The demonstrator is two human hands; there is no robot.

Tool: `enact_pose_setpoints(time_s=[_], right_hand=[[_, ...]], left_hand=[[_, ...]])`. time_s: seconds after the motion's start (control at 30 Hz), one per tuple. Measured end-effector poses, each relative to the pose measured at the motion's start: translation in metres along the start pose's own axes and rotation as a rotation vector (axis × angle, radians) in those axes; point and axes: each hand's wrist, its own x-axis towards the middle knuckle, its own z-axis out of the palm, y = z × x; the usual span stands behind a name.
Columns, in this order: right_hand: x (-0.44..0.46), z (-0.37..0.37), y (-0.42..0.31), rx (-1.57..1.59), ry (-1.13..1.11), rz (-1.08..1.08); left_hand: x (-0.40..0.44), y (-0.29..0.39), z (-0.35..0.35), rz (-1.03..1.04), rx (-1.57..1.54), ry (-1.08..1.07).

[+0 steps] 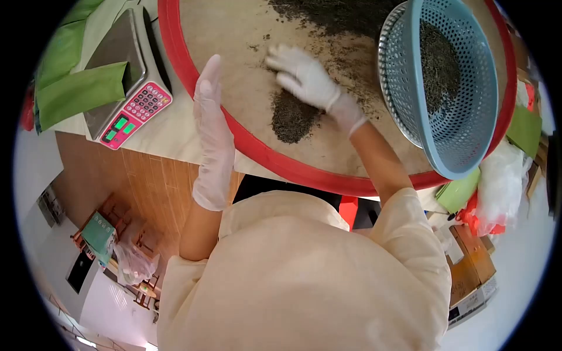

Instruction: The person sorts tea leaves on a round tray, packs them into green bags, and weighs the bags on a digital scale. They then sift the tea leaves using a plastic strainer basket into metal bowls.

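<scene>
Wood-plank flooring point(146, 175) lies at 9 o'clock, with a matte green packet point(85, 93) at 10, draped over the metal platform of a scale point(140, 108); its pink panel carries round keys and two lit green displays, their characters too small to read. Next, also at 10, the left hand point(213, 134), in a thin, translucent glove, is open and held on edge, fingers together, above the red rim of a round tan tray point(231, 52). On the tray at 12 sits a small mound of dark, crumbly leaf bits point(290, 120); just above it, the gloved right hand point(304, 76) is open, palm down, gripping nothing visible. Toward 1 spreads a larger dark heap point(345, 14). At 2, a perforated blue plastic basket point(465, 128) tilts against a metal bowl point(389, 88), holding similar bits. A cardboard box point(468, 263) at 4 bears blurred print.
</scene>
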Motion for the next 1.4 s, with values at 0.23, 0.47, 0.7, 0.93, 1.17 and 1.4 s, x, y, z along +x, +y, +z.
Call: enact_pose_setpoints(time_s=[0.23,0.47,0.7,0.93,1.17,1.4], right_hand=[[-0.066,-0.017,-0.095,-0.165,-0.202,0.079],[-0.024,0.002,-0.051,-0.357,0.099,0.098],[-0.1,0.001,-0.055,-0.335,0.559,0.665],[-0.041,0.028,-0.044,-0.316,0.487,0.864],[-0.007,0.044,-0.046,0.124,0.777,0.649],[0.006,0.006,-0.086,1.415,1.109,0.872]], left_hand=[[0.007,0.001,0.009,-0.024,-0.015,0.017],[0.027,-0.01,0.02,0.012,0.083,0.005],[0.066,-0.084,0.037,0.522,0.844,-0.095],[0.048,-0.127,0.077,0.613,0.815,-0.191],[0.038,-0.115,0.095,0.188,-0.063,-0.356],[0.015,-0.063,0.091,-0.172,-0.411,-0.261]])
